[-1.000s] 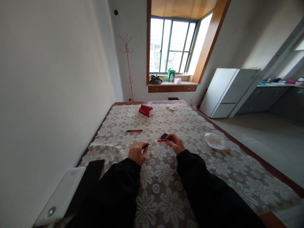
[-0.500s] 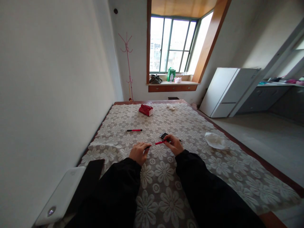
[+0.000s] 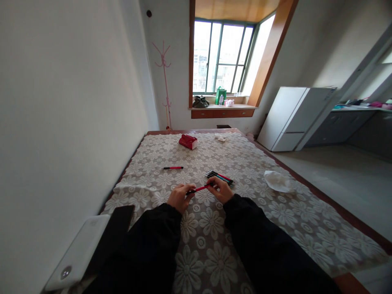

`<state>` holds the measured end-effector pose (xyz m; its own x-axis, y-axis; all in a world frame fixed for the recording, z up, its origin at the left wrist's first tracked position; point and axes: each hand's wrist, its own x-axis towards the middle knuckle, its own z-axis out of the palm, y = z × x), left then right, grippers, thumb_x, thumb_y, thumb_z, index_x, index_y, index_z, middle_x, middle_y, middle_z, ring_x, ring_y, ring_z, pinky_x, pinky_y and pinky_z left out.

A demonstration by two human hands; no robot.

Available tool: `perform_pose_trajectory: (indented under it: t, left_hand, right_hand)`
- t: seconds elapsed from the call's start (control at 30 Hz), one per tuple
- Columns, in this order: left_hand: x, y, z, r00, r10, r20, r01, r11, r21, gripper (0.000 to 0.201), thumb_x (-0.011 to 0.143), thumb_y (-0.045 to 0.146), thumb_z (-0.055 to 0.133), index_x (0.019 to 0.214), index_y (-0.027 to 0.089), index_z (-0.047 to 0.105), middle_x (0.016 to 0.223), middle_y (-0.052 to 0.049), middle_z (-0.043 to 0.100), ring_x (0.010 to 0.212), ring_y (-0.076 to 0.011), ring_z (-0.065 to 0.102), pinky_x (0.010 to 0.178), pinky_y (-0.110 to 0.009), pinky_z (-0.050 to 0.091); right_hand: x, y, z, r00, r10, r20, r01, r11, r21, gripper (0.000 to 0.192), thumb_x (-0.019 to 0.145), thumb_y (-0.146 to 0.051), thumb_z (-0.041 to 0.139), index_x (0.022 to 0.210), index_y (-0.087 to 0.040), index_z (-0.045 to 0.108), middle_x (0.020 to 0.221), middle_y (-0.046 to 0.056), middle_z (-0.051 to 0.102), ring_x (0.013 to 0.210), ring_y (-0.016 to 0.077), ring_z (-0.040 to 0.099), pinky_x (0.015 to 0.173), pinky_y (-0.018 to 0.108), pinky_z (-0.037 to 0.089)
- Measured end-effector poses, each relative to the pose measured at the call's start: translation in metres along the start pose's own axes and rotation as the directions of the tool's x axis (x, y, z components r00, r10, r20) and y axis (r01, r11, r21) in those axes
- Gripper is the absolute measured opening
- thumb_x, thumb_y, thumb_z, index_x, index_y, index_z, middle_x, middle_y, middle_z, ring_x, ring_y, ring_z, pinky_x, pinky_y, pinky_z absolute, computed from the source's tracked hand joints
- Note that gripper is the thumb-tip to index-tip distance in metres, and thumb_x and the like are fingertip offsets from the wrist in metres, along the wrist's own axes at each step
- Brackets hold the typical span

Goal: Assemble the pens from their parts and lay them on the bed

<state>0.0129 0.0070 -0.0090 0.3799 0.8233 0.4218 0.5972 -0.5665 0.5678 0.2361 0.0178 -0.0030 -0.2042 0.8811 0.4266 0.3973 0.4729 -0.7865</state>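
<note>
Red tissue pack [image 3: 188,141] far down the flower-lace tablecloth [image 3: 214,241]. Crumpled white cloth [image 3: 277,181] near right edge. White fridge [image 3: 294,118] beyond; pink coat stand [image 3: 165,81] by window.

Red pen [image 3: 200,188], white floral tablecloth [image 3: 214,228]

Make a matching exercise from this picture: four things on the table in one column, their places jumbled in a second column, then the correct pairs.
Things
1. red pen
2. lone red pen
3. bundle of pens
4. red packet

Places
A. at the far end of the table, toward the window
B. lying alone on the cloth, beyond the left hand
C. held between both hands
D. on the cloth just beyond the right hand

Pairs: 1-C, 2-B, 3-D, 4-A
</note>
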Motion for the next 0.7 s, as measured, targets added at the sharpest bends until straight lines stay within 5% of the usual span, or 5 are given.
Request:
perform_pose_trajectory:
  t: [0.43, 0.7]
  left_hand:
    - [0.0000, -0.0018, -0.0004, 1.000, 0.027, -0.012, -0.027, 1.000, 0.009, 0.021, 0.083, 0.018, 0.058, 0.102, 0.025, 0.064, 0.088, -0.002, 0.066, 0.082, -0.0150, 0.064, 0.077, -0.027, 0.052]
    - [0.0004, 0.0016, -0.0034, 0.997, 0.075, -0.007, -0.075, 0.997, 0.022, 0.022, 0.083, 0.017, 0.059, 0.103, 0.025, 0.066, 0.093, -0.003, 0.069, 0.089, -0.0167, 0.061, 0.084, -0.031, 0.051]
  right_hand:
    - [0.0004, -0.0018, -0.0056, 0.996, -0.056, 0.064, 0.061, 0.995, -0.077, 0.015, 0.082, -0.033, 0.060, 0.089, -0.021, 0.065, 0.076, 0.002, 0.065, 0.064, 0.0161, 0.056, 0.059, 0.028, 0.043]
    - [-0.0017, 0.0034, -0.0047, 0.993, -0.004, 0.116, 0.024, 0.984, -0.177, 0.030, 0.090, -0.040, 0.049, 0.075, -0.020, 0.064, 0.053, -0.001, 0.056, 0.048, 0.0134, 0.048, 0.049, 0.025, 0.034]
